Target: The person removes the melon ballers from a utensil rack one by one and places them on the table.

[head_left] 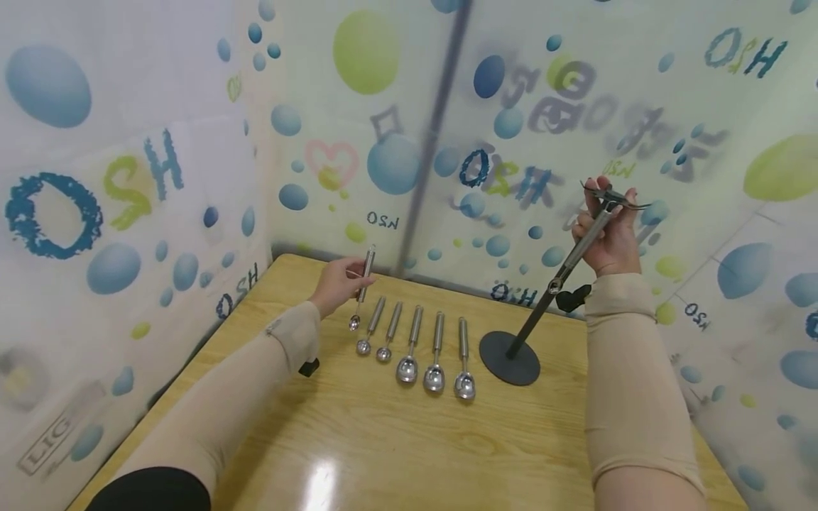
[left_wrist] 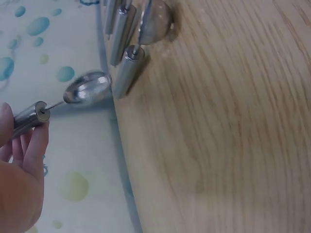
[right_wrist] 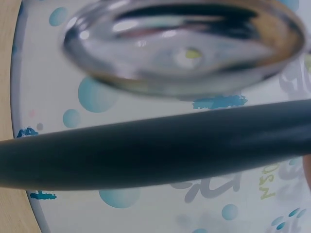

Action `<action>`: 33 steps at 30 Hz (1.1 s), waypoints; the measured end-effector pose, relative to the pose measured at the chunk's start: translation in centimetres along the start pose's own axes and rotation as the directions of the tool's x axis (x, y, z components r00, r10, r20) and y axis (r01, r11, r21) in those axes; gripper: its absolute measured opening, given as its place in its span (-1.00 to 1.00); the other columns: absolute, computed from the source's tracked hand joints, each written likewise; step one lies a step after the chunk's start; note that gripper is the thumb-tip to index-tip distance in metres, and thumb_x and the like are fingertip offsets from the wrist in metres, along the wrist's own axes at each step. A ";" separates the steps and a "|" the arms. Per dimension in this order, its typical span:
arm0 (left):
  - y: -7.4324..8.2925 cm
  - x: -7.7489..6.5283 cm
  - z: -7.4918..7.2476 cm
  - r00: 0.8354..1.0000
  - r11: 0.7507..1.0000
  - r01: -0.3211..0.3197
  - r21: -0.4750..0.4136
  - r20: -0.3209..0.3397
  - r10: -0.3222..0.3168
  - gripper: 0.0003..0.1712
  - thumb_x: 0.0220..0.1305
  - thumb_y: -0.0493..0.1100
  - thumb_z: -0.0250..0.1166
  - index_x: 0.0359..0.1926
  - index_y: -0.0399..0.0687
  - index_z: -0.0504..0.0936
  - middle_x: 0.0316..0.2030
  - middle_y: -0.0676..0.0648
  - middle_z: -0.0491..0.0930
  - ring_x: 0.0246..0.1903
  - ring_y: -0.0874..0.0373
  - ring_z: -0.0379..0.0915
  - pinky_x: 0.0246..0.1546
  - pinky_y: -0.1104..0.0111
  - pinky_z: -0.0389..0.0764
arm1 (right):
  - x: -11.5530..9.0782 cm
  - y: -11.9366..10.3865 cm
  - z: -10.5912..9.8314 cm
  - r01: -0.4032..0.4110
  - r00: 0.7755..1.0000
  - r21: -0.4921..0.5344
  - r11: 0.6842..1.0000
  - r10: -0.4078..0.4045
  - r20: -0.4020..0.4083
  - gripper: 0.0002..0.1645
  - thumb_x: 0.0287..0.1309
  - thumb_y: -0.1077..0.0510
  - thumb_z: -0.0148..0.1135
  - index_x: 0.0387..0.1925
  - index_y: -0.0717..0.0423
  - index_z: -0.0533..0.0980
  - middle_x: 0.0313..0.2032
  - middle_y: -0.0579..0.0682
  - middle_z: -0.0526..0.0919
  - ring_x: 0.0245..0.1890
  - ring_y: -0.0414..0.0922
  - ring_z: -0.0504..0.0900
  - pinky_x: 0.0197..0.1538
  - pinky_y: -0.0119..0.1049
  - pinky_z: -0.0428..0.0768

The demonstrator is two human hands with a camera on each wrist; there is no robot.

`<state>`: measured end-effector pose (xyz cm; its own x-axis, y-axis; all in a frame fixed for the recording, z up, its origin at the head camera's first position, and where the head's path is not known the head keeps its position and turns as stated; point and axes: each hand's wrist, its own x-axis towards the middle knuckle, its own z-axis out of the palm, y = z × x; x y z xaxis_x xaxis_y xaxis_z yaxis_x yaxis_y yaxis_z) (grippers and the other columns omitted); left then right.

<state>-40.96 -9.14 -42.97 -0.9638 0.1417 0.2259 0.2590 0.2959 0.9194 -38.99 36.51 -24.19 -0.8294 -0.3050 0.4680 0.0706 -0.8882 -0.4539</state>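
In the head view my left hand (head_left: 336, 285) pinches the metal handle of a small scoop (head_left: 367, 271), its bowl hanging down near the table's back edge. The left wrist view shows this scoop's shiny oval bowl (left_wrist: 88, 88) pointing away from the fingers. Up at the right, my right hand (head_left: 610, 238) grips the hooked top of a black utensil stand (head_left: 533, 319). Another scoop hangs along the pole, bowl (head_left: 554, 286) downward; the right wrist view shows its bowl (right_wrist: 189, 53) close up beside the dark pole (right_wrist: 146, 150). The hand itself is mostly outside that view.
Several metal scoops (head_left: 407, 369) lie in a row on the wooden table (head_left: 396, 440), handles toward the back, between my left hand and the stand's round base (head_left: 509, 369). Patterned sheets (head_left: 390, 163) rise behind the table and at both sides.
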 end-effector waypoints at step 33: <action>-5.0 2.5 1.1 0.950 0.931 0.228 0.285 0.143 -0.276 -0.57 0.34 -0.28 0.38 0.12 -0.50 0.58 -0.03 -0.34 0.64 -0.19 -0.05 0.66 -0.28 0.28 0.72 | 0.0 0.3 -0.1 0.026 1.000 -0.074 0.997 -0.026 0.004 -0.31 0.45 -0.33 -0.13 0.23 0.11 0.42 0.03 0.10 0.64 -0.72 -0.03 0.31 -0.59 -0.21 0.25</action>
<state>-44.63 -9.22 -47.30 -0.9784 0.1881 -0.0856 0.0397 0.5774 0.8155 -38.98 36.27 -24.38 -0.8286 -0.2832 0.4830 0.0072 -0.8680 -0.4965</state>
